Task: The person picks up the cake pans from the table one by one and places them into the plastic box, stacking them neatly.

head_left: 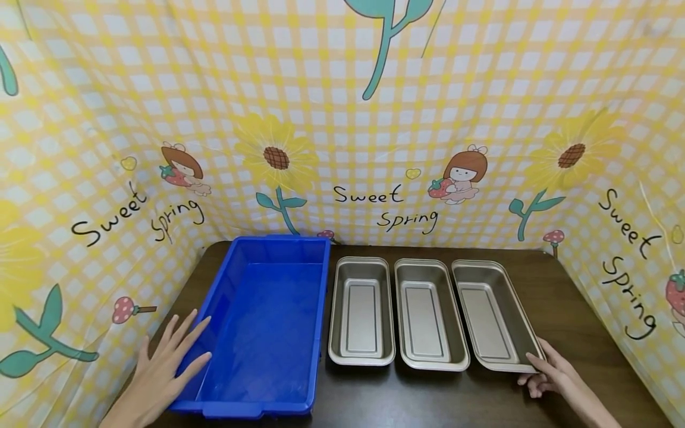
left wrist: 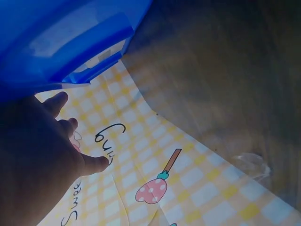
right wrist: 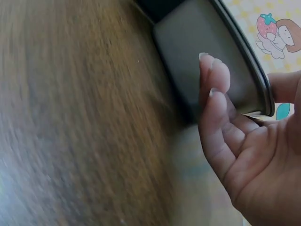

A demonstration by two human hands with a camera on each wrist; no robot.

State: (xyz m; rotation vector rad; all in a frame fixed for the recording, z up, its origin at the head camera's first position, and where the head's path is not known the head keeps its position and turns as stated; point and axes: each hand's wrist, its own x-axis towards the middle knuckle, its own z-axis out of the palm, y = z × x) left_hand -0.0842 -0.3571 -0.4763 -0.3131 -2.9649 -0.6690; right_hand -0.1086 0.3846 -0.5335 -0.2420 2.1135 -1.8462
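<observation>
My left hand (head_left: 160, 365) is at the left side of a blue plastic tub (head_left: 273, 333), fingers spread and straight, with the thumb reaching over its rim. In the left wrist view, that hand (left wrist: 37, 160) shows dark beside the tub's handle (left wrist: 101, 47). My right hand (head_left: 559, 371) grips the near right corner of the rightmost metal loaf pan (head_left: 487, 318), thumb on top of the rim. From the right wrist view, the fingers of this hand (right wrist: 258, 165) curl beneath the rim, against the outer wall of the pan (right wrist: 188, 52).
Two matching loaf pans, a middle one (head_left: 425, 318) and a left one (head_left: 361, 318), stand in a row between the tub and the held pan. All sit on a dark wooden table (head_left: 407, 398). A yellow checked cloth (head_left: 342, 148) hangs around the back and sides.
</observation>
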